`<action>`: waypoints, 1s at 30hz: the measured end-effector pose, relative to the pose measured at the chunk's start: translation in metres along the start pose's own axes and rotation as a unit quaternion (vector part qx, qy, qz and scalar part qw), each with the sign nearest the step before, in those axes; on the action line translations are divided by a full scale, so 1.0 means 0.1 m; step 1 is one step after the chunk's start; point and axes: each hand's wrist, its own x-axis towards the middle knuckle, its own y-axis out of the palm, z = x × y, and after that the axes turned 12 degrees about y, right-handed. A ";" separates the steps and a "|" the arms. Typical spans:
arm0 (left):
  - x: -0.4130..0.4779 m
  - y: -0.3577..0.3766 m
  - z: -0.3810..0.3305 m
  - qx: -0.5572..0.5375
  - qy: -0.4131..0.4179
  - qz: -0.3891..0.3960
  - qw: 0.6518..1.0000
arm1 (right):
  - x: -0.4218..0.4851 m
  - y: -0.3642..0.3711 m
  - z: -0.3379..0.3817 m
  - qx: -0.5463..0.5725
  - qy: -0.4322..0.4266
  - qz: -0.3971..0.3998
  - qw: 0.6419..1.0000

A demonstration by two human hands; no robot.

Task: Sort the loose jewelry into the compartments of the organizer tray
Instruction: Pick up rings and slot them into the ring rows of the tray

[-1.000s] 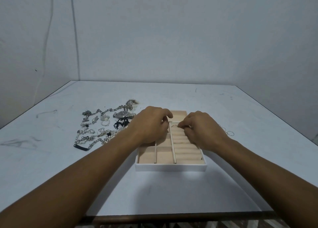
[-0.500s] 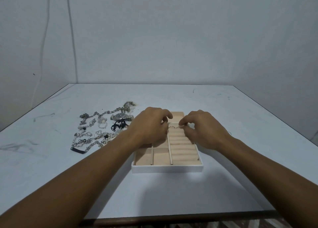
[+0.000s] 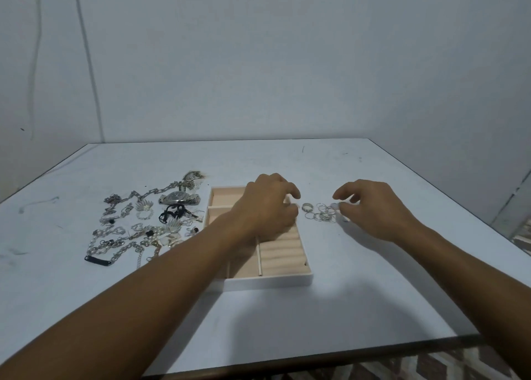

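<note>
My left hand hovers, fingers curled, over the far end of the organizer tray; I cannot tell if it holds anything. My right hand, right of the tray, curls its fingertips at the loose rings, grip unclear. Chains and a watch crowd the tray's left. Bare table lies before the tray.

Plain indoor room, likely a home, exact type unclear. Bare pale wall, unpainted-looking, a thin cable running down it near the corner. White scuffed table pushed into that corner. Patterned floor at bottom edge. Loose jewelry and small organizer tray on the table suggest a domestic setting.
</note>
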 end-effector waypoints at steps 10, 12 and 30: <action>0.30 0.18 -0.18 0.041 0.016 0.054 0.998 | 0.04 -0.12 -0.43 -0.001 0.086 0.022 0.996; 0.33 0.19 -0.21 0.047 0.020 0.066 0.996 | 0.05 -0.11 -0.47 0.001 0.085 0.032 0.996; 0.38 0.13 -0.16 0.055 0.000 0.107 0.993 | 0.09 -0.02 -0.41 -0.001 0.043 0.056 0.997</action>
